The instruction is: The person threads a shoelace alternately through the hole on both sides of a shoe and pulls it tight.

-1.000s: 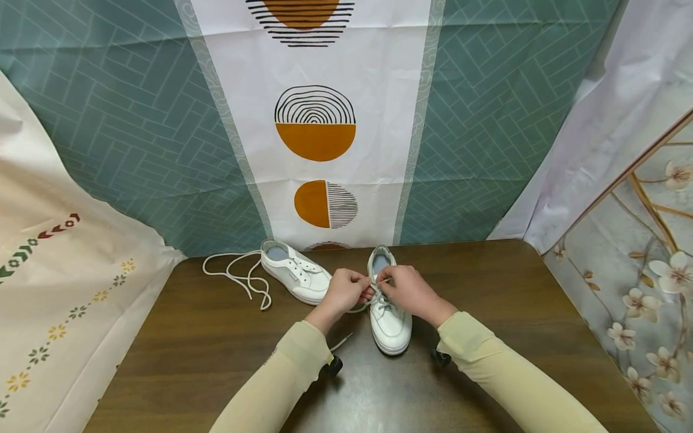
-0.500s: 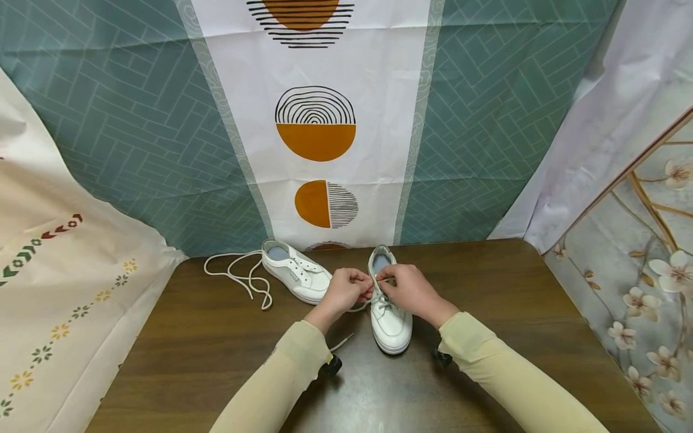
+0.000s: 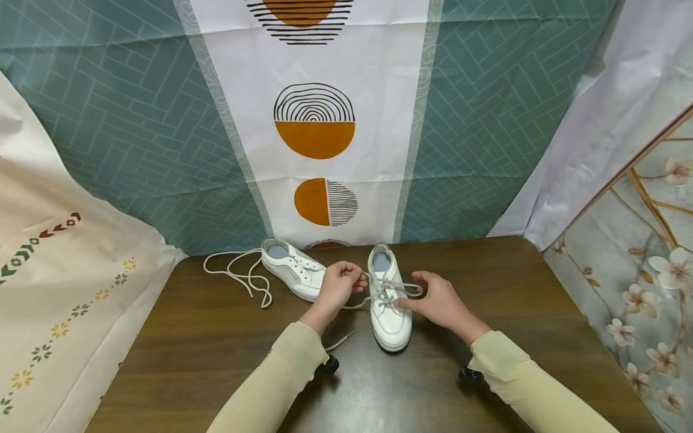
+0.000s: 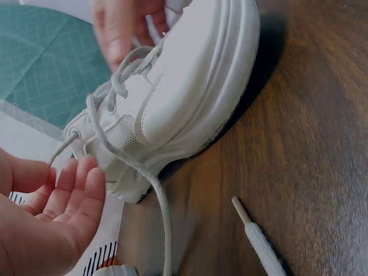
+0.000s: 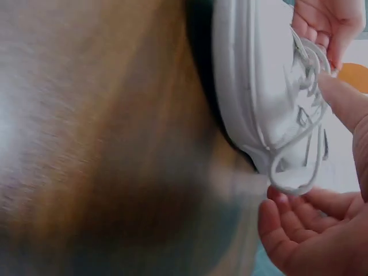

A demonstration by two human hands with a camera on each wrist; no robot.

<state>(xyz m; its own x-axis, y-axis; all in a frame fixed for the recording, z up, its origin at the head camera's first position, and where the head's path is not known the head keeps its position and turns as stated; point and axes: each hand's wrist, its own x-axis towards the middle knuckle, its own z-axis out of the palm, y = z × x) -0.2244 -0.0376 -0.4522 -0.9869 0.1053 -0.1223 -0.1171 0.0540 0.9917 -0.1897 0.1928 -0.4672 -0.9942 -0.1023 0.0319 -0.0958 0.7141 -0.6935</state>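
A white lace-up shoe stands upright with its toe toward me. My left hand is at its left side, pinching a pale shoelace between thumb and forefinger where it comes out of a top eyelet. My right hand is on the other side with thumb and fingers spread apart. In the right wrist view, a lace loop hangs at the fingertips, and the thumb lies over the laced front; whether either touches the lace is hard to tell. Another lace length runs down past my left hand.
A second white shoe lies angled at the left, with its long loose lace trailing over the brown table. One lace tip lies near my left wrist. A patterned cloth hangs behind the table.
My right hand has let go of the lace and moved right, its fingers spreading. A lace loop now sticks out to the shoe's right. My left hand has shifted slightly left, still pinching.
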